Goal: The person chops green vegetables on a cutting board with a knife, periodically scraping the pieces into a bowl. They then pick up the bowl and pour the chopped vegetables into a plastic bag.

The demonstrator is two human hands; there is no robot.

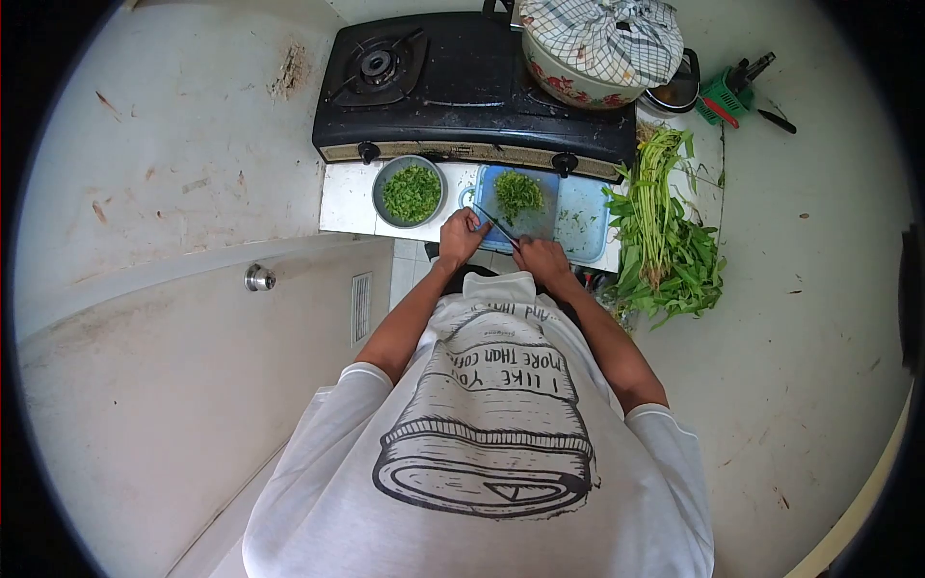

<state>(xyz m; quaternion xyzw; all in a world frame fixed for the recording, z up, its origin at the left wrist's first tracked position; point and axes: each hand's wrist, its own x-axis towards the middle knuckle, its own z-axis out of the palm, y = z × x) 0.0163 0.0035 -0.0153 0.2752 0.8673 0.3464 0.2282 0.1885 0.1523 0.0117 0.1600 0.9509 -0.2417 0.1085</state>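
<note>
My right hand (542, 261) is closed around the handle of a knife (498, 226). The blade slants up and left over the near edge of a blue cutting board (588, 249). Close to the blade's far end is my left hand (461, 237), its fingers curled together; whether they touch the blade or pinch a bit of greens is too small to tell. A pile of chopped greens (518, 193) lies on the board beyond the knife, with small scraps scattered to its right. Left of the board stands a grey bowl (377, 205) holding more chopped greens (411, 194).
A black gas stove (453, 72) runs behind the board. It carries a floral pot (578, 89) covered with a checked cloth (602, 34). Long-stemmed leafy greens (665, 231) lie at the right. Beyond them are a green basket (725, 93) and another knife (777, 121).
</note>
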